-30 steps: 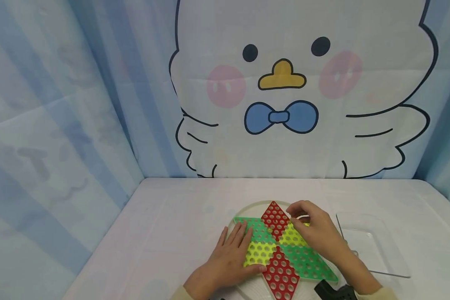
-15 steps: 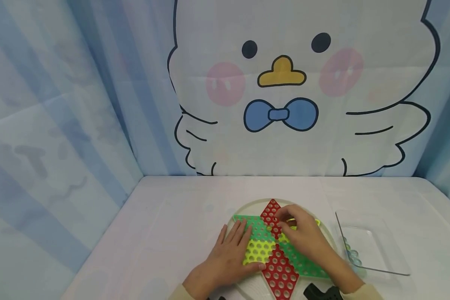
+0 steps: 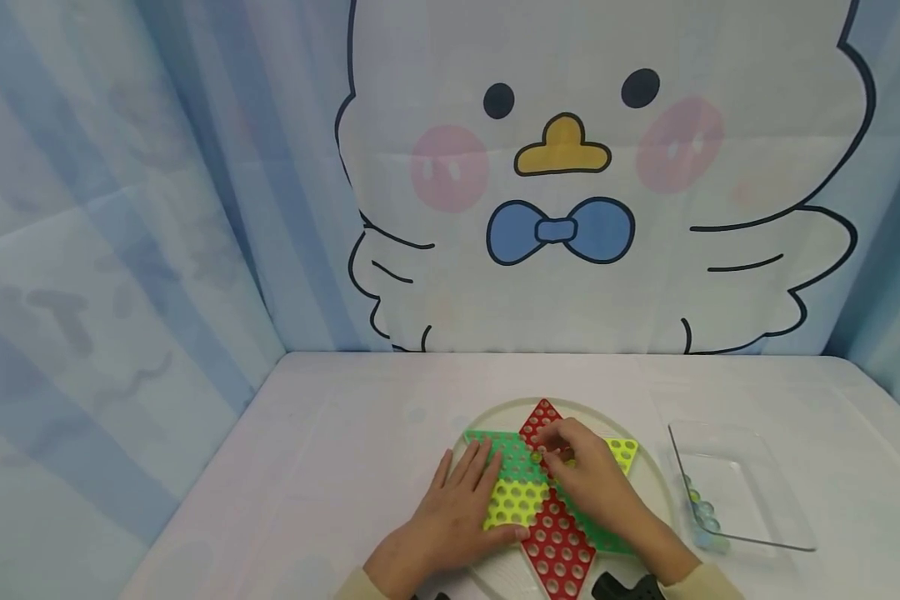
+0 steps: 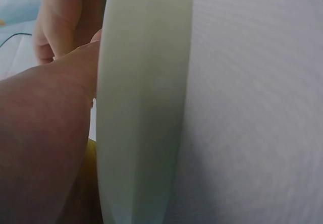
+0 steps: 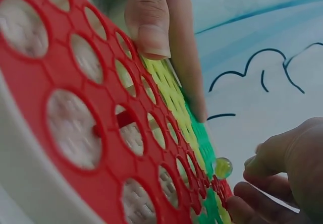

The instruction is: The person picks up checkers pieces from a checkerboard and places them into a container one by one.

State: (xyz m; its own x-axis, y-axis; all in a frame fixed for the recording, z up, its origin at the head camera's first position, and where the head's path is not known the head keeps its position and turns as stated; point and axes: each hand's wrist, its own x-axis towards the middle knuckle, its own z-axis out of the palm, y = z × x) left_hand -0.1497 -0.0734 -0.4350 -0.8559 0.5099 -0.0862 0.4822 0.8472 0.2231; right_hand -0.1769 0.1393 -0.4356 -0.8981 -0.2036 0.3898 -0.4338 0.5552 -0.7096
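Observation:
A star-shaped Chinese checkers board (image 3: pixel 516 502) with red, green and yellow fields lies on a round cream base (image 3: pixel 654 475). Flat on its left side rests my left hand (image 3: pixel 457 517), fingers spread and the thumb at the lower red field. My right hand (image 3: pixel 588 475) bends over the upper red field, thumb and forefinger close together. Right by those fingertips a yellowish glass marble (image 5: pixel 223 168) sits on the board. The right wrist view shows the curled right fingers (image 5: pixel 272 158) beside it; whether they pinch another marble I cannot tell.
A clear plastic box (image 3: pixel 772 500) stands right of the board, with several glass marbles (image 3: pixel 705 510) along its left side. A patterned white cloth (image 3: pixel 330 467) covers the table, and a curtain with a cartoon bird (image 3: pixel 562 308) hangs behind.
My right hand has moved left across the board, from its upper right side to the marble on the upper red field. The left hand has stayed in place.

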